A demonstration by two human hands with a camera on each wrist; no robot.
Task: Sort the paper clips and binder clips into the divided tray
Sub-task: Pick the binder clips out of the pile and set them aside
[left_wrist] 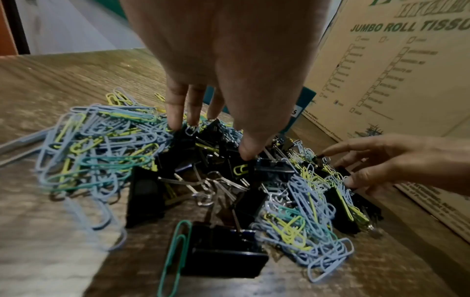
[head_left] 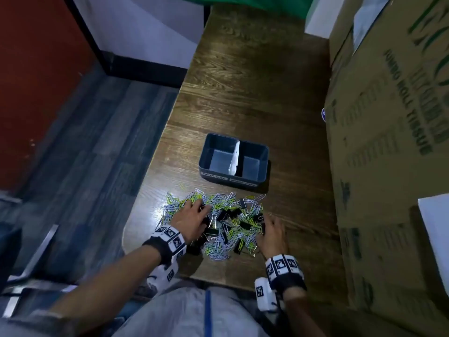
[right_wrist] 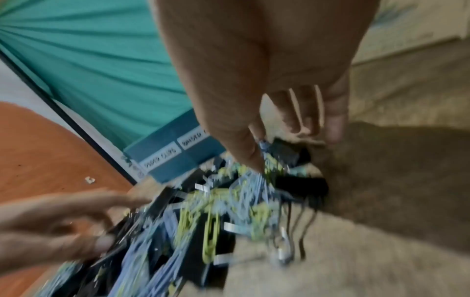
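Observation:
A mixed heap of blue, yellow and green paper clips (head_left: pixel 218 203) (left_wrist: pixel 96 144) and black binder clips (head_left: pixel 243 224) (left_wrist: pixel 223 255) lies on the wooden table, just in front of the dark blue divided tray (head_left: pixel 233 182). Both of its compartments look bare, split by a white divider (head_left: pixel 234 156); two labels show on the tray's front wall (right_wrist: pixel 172 154). My left hand (head_left: pixel 201 211) (left_wrist: pixel 211 138) reaches into the heap's left side, fingers and thumb spread and touching clips. My right hand (head_left: pixel 266 223) (right_wrist: pixel 292 144) rests spread at the heap's right edge. The right wrist view is blurred.
A tall cardboard box (head_left: pixel 388 142) marked "Jumbo Roll Tissue" walls off the table's right side, close to the right hand. The table's left edge (head_left: pixel 150 171) drops to the grey floor. Bare wood (head_left: pixel 243 93) stretches behind the tray.

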